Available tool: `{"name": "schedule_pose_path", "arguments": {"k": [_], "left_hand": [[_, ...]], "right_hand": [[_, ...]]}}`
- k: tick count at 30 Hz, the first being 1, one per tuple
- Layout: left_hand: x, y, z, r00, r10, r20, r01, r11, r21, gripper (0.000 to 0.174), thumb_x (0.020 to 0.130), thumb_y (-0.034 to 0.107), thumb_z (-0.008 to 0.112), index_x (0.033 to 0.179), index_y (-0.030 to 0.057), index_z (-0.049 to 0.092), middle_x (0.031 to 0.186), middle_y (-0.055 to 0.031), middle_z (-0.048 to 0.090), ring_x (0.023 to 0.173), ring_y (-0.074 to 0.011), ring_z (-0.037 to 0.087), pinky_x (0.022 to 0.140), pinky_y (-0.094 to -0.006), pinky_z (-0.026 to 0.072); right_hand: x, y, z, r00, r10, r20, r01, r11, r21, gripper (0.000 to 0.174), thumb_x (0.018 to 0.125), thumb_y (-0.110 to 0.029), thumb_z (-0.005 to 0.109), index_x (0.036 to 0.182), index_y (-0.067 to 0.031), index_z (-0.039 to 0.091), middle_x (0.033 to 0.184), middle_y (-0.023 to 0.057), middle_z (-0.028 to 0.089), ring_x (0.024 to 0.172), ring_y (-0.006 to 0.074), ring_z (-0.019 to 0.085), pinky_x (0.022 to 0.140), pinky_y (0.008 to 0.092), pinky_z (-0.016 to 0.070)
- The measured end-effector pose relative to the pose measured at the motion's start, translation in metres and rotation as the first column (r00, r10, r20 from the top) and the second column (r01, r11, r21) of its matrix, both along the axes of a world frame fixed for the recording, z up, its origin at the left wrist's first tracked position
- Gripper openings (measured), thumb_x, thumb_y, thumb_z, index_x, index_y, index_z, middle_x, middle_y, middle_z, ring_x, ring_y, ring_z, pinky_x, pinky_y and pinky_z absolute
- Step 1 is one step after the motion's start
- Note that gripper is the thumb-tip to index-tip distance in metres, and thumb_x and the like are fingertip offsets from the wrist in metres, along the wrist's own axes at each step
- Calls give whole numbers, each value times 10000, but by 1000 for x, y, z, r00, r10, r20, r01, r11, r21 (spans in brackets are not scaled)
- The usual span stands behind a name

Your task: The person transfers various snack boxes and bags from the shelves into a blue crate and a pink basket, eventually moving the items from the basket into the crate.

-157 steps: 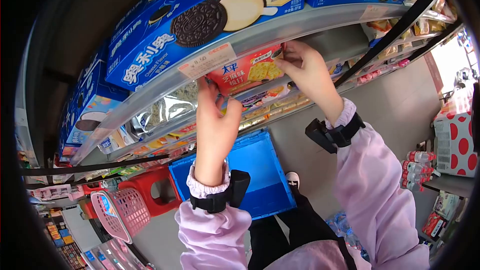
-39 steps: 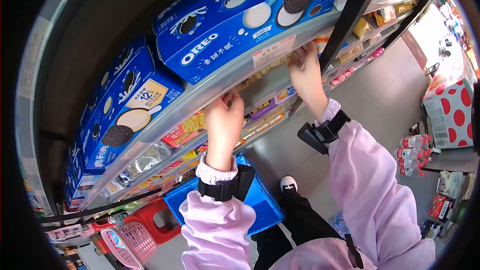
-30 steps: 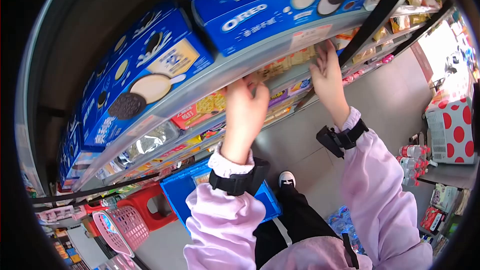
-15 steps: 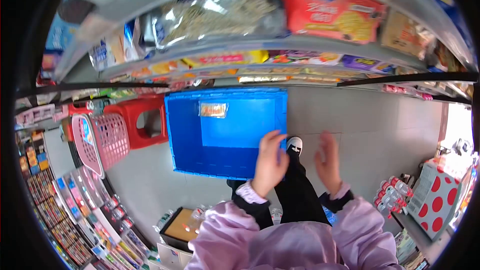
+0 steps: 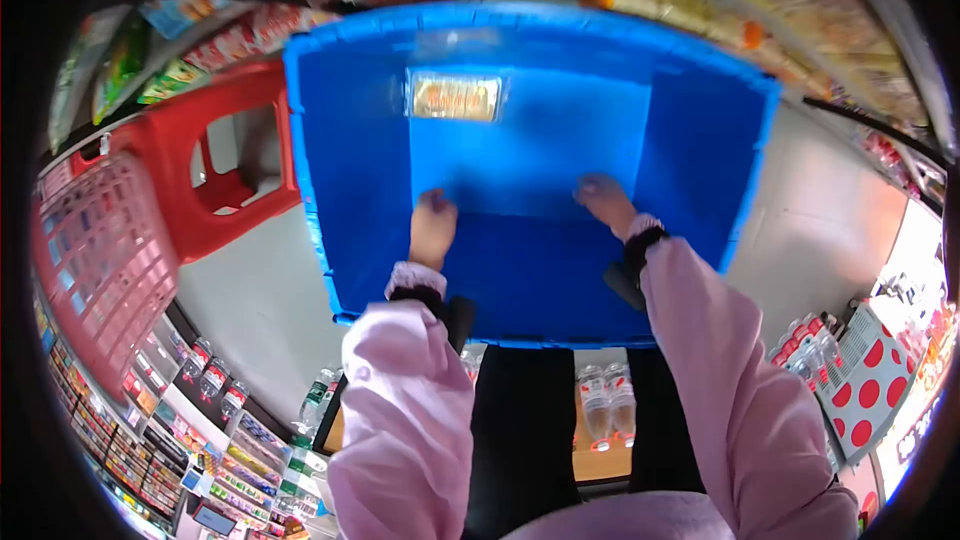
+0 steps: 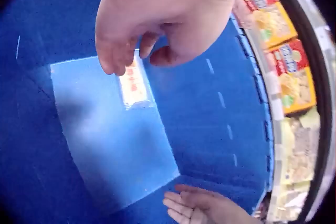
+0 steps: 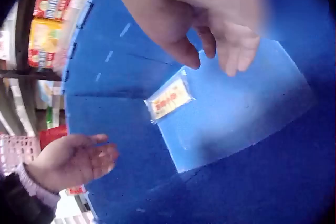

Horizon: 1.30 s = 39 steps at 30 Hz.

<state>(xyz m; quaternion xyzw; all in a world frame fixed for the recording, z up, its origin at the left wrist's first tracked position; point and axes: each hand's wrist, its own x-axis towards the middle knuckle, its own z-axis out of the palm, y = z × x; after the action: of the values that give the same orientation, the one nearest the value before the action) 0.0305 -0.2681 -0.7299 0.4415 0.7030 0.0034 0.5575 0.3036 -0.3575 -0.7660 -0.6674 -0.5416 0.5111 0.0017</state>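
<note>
Both hands are inside a large blue crate [image 5: 540, 280], holding nothing. A small clear-wrapped packet with a pale label [image 5: 457, 98] lies on the crate floor by its far left corner. My left hand [image 5: 434, 230] is over the crate's near left part, its fingers loosely bent in the left wrist view [image 6: 163, 19]. To the right, my right hand [image 5: 606, 202] hangs with relaxed, spread fingers, also seen in the right wrist view as a hand [image 7: 194, 19] above the packet [image 7: 169, 98].
A red stool [image 5: 220, 160] and a pink basket [image 5: 110, 260] stand left of the crate. Shelves with packaged snacks [image 5: 690, 10] run beyond it. Bottles [image 5: 606, 405] stand behind the person's legs, and a red-dotted box [image 5: 872, 380] is at the right.
Both hands have left the shelf and moved down into the crate, empty. The head view has tilted down and come closer, so the crate looks larger.
</note>
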Motion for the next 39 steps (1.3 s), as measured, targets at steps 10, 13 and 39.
{"name": "schedule_pose_path", "arguments": {"k": [10,13,39], "left_hand": [[-11,46,-123,784,544,299,-443,828,-345,350,881,72,370,1207,-48,328,1043,-180,501,875,-250,555,735,-321,471],[-2,45,-133,752,552,361,-418,823,-385,355,876,67,384,1207,-48,328,1047,-180,494,884,-260,551,766,-340,464],[158,-74,343,552,479,683,-279,878,-390,210,878,72,447,1070,-10,470,943,-69,557,781,-140,538,685,-275,434]], "right_hand": [[-114,85,-165,504,-794,-340,800,577,-162,459,764,-230,624,1114,29,482,1029,160,566,909,225,553,729,316,445],[-116,102,-189,534,-820,-205,819,562,-114,381,751,-236,636,1015,23,547,932,162,596,835,227,578,709,317,452],[150,-94,417,148,-606,-782,748,585,-313,231,819,26,503,1035,-37,446,890,17,504,817,72,486,694,217,402]]}}
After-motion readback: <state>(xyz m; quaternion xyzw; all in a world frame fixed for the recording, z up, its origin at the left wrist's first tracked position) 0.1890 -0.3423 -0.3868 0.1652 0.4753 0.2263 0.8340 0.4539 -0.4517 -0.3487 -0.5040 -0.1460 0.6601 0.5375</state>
